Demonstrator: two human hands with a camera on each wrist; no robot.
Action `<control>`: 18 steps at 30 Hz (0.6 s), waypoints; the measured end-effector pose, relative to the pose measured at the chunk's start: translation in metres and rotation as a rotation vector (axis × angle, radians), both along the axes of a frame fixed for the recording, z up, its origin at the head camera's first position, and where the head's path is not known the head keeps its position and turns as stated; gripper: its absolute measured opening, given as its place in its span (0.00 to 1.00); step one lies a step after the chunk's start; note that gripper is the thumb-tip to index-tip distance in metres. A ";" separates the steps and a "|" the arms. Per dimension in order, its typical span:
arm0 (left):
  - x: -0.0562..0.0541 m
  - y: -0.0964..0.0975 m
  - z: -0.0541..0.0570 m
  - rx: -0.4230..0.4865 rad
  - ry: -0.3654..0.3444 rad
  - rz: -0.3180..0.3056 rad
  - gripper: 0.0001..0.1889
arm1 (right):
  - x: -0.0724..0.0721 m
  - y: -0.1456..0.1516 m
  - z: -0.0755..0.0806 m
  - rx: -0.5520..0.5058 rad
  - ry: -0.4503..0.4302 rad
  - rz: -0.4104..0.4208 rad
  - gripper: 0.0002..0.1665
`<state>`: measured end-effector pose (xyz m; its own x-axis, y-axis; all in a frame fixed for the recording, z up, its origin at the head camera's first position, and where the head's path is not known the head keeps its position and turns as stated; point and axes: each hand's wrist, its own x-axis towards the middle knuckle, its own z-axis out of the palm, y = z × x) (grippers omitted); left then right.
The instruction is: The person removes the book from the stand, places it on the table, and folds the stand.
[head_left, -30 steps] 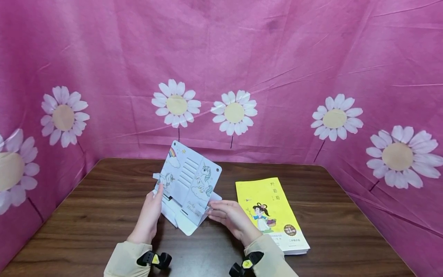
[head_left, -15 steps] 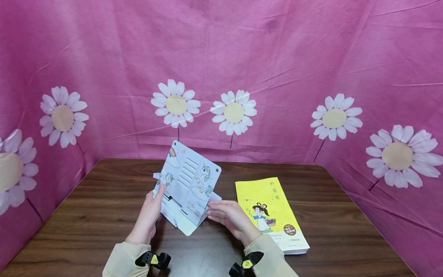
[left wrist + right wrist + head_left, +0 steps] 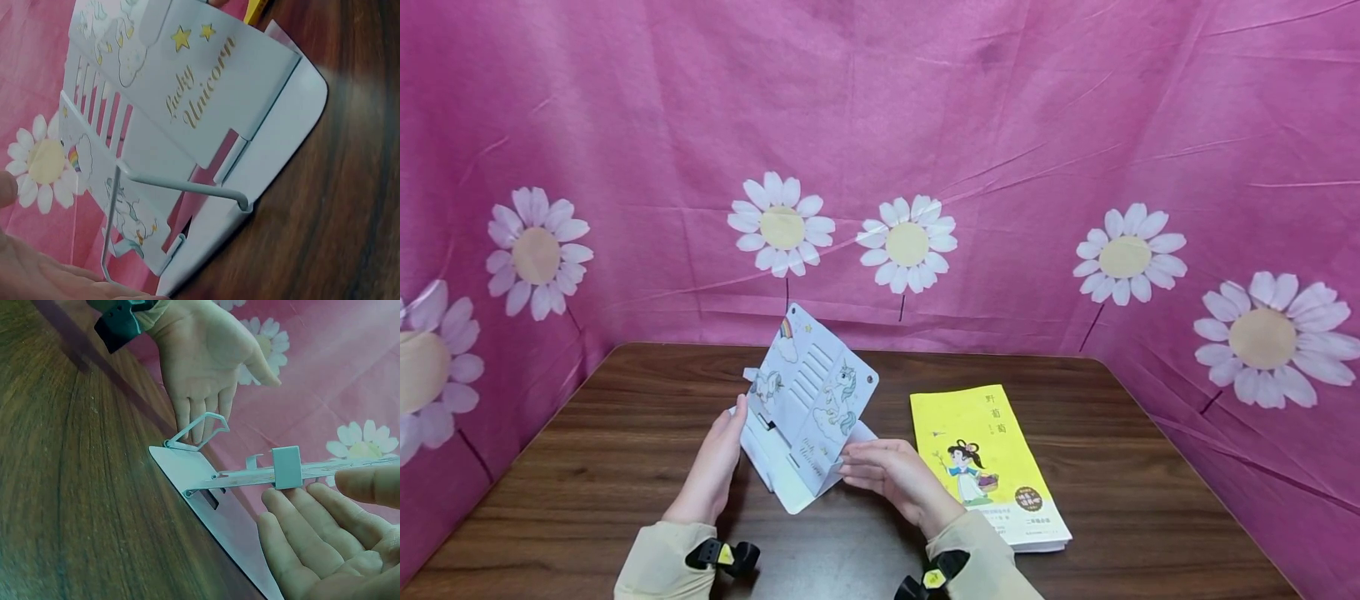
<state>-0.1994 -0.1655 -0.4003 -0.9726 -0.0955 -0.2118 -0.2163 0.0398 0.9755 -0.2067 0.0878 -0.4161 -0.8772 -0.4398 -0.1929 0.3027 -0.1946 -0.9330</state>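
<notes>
A white metal book stand [image 3: 808,392] with unicorn, rainbow and cloud prints stands tilted and turned on the table. My left hand [image 3: 709,462] lies along its left side, palm facing it. In the right wrist view, the fingers of that left hand [image 3: 203,369] are straight beside the wire page holder [image 3: 200,419]. My right hand [image 3: 898,479] touches the stand's right side with outstretched fingers. Seen from the right wrist, its fingertips reach the panel near a small white tab [image 3: 287,467]. Gold "Lucky Unicorn" lettering marks the panel [image 3: 206,94] in the left wrist view.
To the right of the stand, a yellow paperback book [image 3: 988,458] with a cartoon figure on its cover lies flat. The brown wooden table [image 3: 1135,500] meets a pink cloth backdrop [image 3: 880,100] printed with white daisies. Black cameras are strapped at both wrists.
The book stand has turned slightly, its top edge swinging right and its front corner left. My left thumb has come off the panel's face. My right hand has shifted slightly left with the stand.
</notes>
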 end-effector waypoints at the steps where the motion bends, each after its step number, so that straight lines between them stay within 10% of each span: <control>1: 0.000 -0.001 -0.001 -0.001 0.003 0.000 0.51 | 0.000 -0.001 0.000 -0.004 -0.004 0.002 0.16; 18: -0.005 -0.008 -0.009 0.024 0.036 -0.074 0.50 | 0.008 -0.008 -0.001 0.008 -0.017 0.031 0.13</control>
<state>-0.2044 -0.1731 -0.4095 -0.9838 -0.0186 -0.1783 -0.1789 0.0304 0.9834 -0.1990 0.0800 -0.4167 -0.8598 -0.4648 -0.2113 0.3245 -0.1780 -0.9290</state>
